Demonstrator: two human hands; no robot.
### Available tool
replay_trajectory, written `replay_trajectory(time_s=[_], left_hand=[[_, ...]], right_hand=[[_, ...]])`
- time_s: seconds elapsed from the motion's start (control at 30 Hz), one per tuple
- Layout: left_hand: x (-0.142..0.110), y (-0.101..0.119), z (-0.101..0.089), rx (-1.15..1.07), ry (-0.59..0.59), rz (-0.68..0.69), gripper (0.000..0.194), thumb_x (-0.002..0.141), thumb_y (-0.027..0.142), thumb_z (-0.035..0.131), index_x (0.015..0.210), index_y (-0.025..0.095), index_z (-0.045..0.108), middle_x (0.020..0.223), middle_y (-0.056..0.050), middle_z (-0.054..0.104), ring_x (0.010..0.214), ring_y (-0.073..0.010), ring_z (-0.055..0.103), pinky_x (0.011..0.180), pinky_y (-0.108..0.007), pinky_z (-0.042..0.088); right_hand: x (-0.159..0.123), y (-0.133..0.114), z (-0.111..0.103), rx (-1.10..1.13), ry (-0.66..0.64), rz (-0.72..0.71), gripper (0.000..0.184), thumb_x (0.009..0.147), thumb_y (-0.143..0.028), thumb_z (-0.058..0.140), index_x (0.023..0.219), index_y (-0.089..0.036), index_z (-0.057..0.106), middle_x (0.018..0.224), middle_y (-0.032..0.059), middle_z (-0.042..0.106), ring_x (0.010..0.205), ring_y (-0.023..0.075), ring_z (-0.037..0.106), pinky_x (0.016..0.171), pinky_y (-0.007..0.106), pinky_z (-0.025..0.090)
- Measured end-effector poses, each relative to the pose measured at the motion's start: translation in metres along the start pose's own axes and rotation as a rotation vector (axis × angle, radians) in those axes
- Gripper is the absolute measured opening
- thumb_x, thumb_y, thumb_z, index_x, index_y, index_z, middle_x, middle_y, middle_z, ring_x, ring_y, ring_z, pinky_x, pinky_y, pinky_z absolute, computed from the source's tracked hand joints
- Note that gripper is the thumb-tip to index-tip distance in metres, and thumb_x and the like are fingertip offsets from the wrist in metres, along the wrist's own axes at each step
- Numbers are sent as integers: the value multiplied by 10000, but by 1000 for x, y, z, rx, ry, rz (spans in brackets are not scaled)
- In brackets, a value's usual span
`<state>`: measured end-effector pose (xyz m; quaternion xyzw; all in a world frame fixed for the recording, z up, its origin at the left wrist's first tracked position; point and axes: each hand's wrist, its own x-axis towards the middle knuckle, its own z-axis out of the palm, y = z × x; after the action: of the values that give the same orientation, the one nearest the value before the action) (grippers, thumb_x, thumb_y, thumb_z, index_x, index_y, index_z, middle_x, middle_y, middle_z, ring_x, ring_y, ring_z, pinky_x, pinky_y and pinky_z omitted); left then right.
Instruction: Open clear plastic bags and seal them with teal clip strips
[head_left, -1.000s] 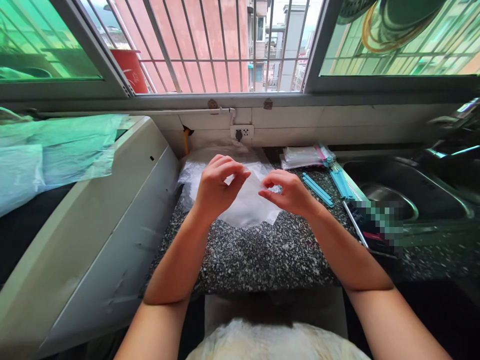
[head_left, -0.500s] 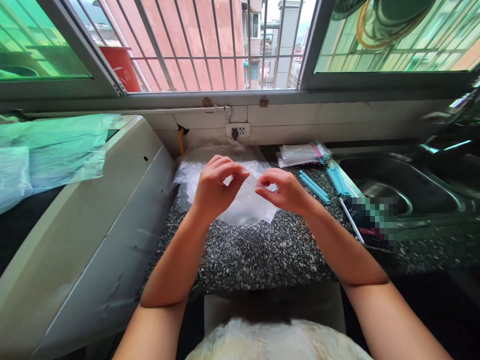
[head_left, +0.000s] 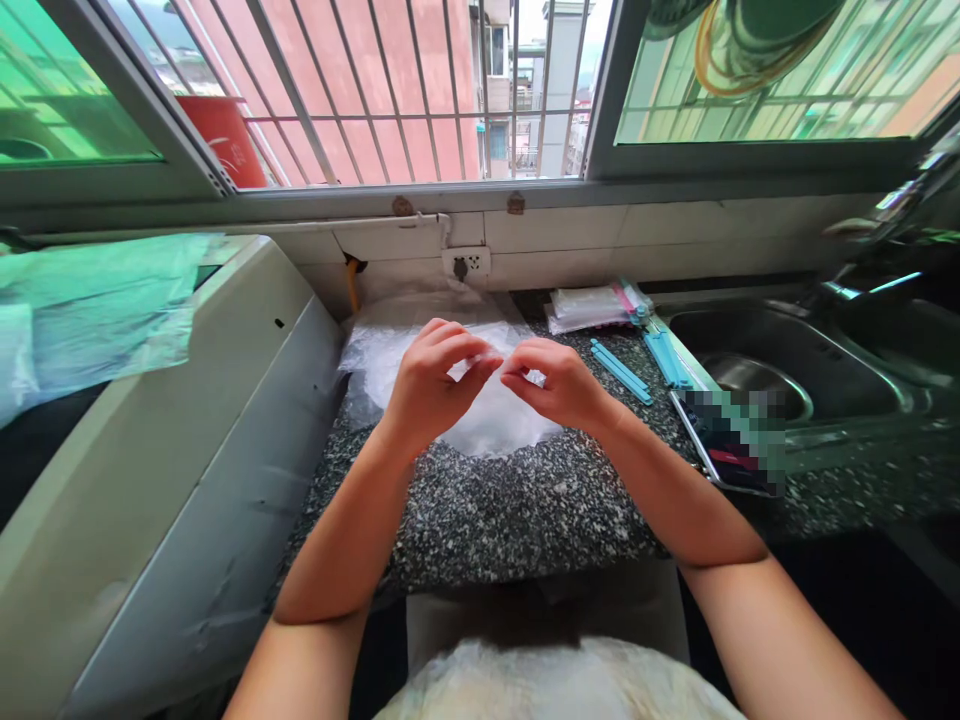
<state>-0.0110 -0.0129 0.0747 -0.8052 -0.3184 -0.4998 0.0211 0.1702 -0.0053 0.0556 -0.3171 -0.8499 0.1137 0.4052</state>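
Observation:
My left hand [head_left: 435, 385] is raised over the counter, thumb and fingertips pinched on the edge of a clear plastic bag [head_left: 495, 432]. Close by on its right, my right hand [head_left: 559, 380] also pinches the thin film between thumb and forefinger. The two sets of fingertips are almost touching. The bag hangs below and behind both hands, and its outline blends with the clear plastic sheets [head_left: 367, 335] lying on the counter at the back.
On the speckled counter [head_left: 517, 520], several blue strips [head_left: 621, 372] lie right of my hands. Behind them rests a stack of clear bags [head_left: 589, 308]. A phone [head_left: 724, 455] sits beside the steel sink [head_left: 847, 385]. A pale appliance [head_left: 217, 430] borders the left side.
My hands have come closer together, the gap between their fingertips narrowing. The whole view has shifted slightly, so the surroundings appear a little further left.

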Motion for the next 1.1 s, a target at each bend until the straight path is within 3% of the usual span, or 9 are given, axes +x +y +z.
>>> replay_trajectory(time_s=[0.17, 0.37, 0.7, 0.93, 1.1], left_hand=[[3, -7, -15, 14, -50, -37, 169, 763, 387, 680, 778, 222, 650, 665, 2, 618, 697, -158, 541, 685, -310, 458], [1, -22, -25, 4, -136, -58, 145, 734, 349, 713, 780, 224, 656, 725, -7, 639, 739, -162, 562, 700, -306, 464], [2, -19, -21, 27, -209, -43, 115, 817, 227, 612, 711, 185, 635, 709, -16, 640, 725, -146, 550, 668, -278, 456], [0, -12, -14, 51, -280, 3, 148, 847, 222, 574, 714, 178, 622, 725, -18, 637, 743, -143, 533, 683, -276, 450], [-1, -12, -8, 44, -297, 14, 144, 848, 220, 575, 718, 175, 617, 716, -18, 634, 731, -144, 519, 684, -278, 446]], right_hand=[[0, -1, -8, -6, 26, 16, 165, 820, -211, 539, 656, -189, 541, 649, -4, 550, 654, 117, 475, 666, 283, 385], [1, 1, -15, 17, 50, 40, 159, 818, -227, 535, 661, -201, 535, 659, -4, 552, 662, 123, 484, 662, 293, 393], [1, 3, -17, 21, 52, 49, 144, 812, -269, 570, 689, -197, 546, 692, 4, 554, 684, 130, 495, 666, 305, 404], [0, 3, -15, 52, 91, 43, 251, 759, -381, 663, 922, -198, 611, 860, 38, 636, 771, 152, 544, 686, 312, 435], [0, 2, -14, 92, 150, 42, 102, 803, -296, 611, 763, -203, 621, 736, 9, 635, 695, 129, 551, 656, 298, 436]])
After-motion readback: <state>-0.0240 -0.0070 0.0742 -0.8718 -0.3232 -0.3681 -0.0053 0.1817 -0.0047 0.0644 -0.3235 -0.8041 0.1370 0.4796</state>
